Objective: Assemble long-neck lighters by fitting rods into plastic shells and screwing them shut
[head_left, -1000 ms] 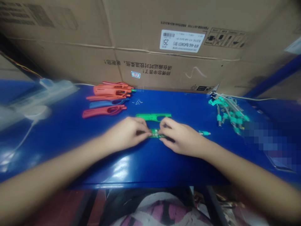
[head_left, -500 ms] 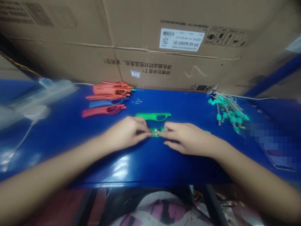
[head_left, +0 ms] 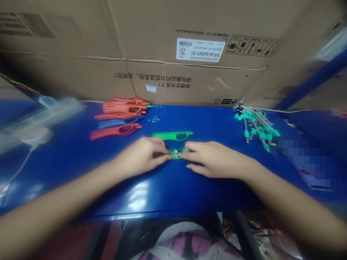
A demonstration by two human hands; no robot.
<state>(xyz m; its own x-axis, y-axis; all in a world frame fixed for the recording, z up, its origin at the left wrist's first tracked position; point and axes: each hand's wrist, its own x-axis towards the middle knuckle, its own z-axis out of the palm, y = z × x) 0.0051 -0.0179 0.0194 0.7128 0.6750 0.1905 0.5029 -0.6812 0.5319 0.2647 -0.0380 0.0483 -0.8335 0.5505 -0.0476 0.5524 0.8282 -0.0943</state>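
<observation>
My left hand (head_left: 145, 153) pinches the left end of a green lighter casing half (head_left: 174, 154), thumb and fingers closed on it. On the casing's right end, the closed fingertips of my right hand (head_left: 211, 157) press down, and their lower fingers curl loosely below. Small clear and teal parts show inside the casing between the fingertips; fingers hide both its ends. Just beyond it, a second green lighter shell (head_left: 172, 136) with an oval trigger opening lies flat on the blue table (head_left: 151, 195).
Back left are orange lighter shells (head_left: 123, 107), a blue one (head_left: 119, 122) and a red one (head_left: 115, 131), with tiny pins (head_left: 155, 120) beside them. Metal lighter tubes with teal fittings (head_left: 256, 126) lie back right. A power strip (head_left: 51, 112) sits far left; a cardboard box (head_left: 157, 68) stands behind.
The whole view has shifted slightly, so everything sits a little further left in it. Both hands keep their grip on the casing, with barely any finger movement.
</observation>
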